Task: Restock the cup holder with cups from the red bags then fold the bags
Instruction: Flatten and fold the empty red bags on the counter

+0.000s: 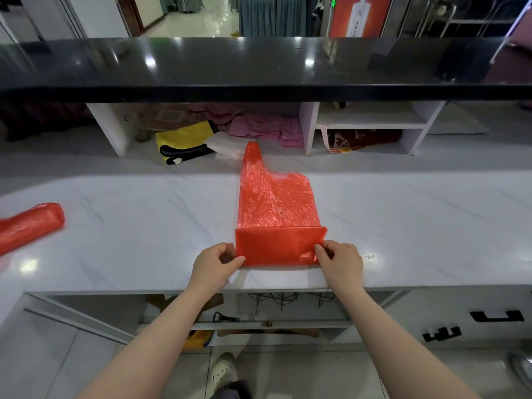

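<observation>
I am observing the folding stage under way. A flattened red bag (276, 203) is lying on the white marble counter (417, 214), near edge towards the person, with its bottom strip already turned up once into a darker double band. The left hand (214, 262) is pinching the left end of that band between thumb and curled fingers; the right hand (339, 260) is pinching the right end likewise. Both are holding plastic only. One handle of the bag is pointing away towards the shelf under the black upper counter (259, 64).

I am noting a second red bag (28, 226) at the far left of the counter, bunched into a loose roll rather than folded flat; whether it holds cups I cannot tell.

The cup holder is not in view, so I am unable to confirm restocking. I am judging it likely finished, with most of this fold and the second bag outstanding.
</observation>
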Available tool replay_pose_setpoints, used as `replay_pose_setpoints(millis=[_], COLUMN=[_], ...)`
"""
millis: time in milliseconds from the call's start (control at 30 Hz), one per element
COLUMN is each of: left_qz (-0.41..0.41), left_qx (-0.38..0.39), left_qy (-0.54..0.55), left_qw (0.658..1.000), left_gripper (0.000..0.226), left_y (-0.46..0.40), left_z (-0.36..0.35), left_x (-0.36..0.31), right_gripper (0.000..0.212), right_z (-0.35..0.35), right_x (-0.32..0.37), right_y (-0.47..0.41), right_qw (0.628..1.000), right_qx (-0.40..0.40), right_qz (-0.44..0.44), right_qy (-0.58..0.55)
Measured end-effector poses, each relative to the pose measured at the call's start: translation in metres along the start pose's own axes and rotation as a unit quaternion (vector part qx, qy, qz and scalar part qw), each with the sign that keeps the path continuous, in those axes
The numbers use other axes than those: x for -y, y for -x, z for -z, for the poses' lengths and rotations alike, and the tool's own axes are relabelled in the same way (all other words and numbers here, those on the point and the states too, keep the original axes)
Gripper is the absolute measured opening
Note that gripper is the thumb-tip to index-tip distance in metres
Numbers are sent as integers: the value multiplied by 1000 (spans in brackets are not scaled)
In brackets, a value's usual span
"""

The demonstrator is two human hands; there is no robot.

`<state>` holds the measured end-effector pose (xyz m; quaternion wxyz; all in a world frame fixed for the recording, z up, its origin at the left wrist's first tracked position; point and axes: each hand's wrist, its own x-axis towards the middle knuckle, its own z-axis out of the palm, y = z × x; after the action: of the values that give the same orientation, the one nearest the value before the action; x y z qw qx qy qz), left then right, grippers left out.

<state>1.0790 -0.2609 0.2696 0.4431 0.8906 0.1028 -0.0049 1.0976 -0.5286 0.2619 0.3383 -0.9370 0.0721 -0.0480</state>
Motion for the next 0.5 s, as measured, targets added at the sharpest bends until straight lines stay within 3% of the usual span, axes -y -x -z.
replay_pose_setpoints(millis=[167,233,300,367,500], left_qz=[-15,-10,-17,-46,-129], left_qx=[2,4,19,32,22], left_qy=[11,23,29,5,-114], left_qw=[1000,1000,999,998,985], left_gripper=[18,16,49,63,61], left_y=[1,2,4,5,8], left_z=[-1,-1,-1,-2,-3], left_x=[1,0,-1,-1,-2], right_gripper=[10,17,19,18,15], right_z=[1,2,2,1,0], right_x=[-1,-1,-1,-2,-3], right_y=[0,1,2,2,4], right_qw=[996,996,997,998,999], right_qx=[-26,-27,-26,-22,-19], right_qz=[-30,-34,-30,-25,5], right_qy=[-77,-84,-71,-56,-27])
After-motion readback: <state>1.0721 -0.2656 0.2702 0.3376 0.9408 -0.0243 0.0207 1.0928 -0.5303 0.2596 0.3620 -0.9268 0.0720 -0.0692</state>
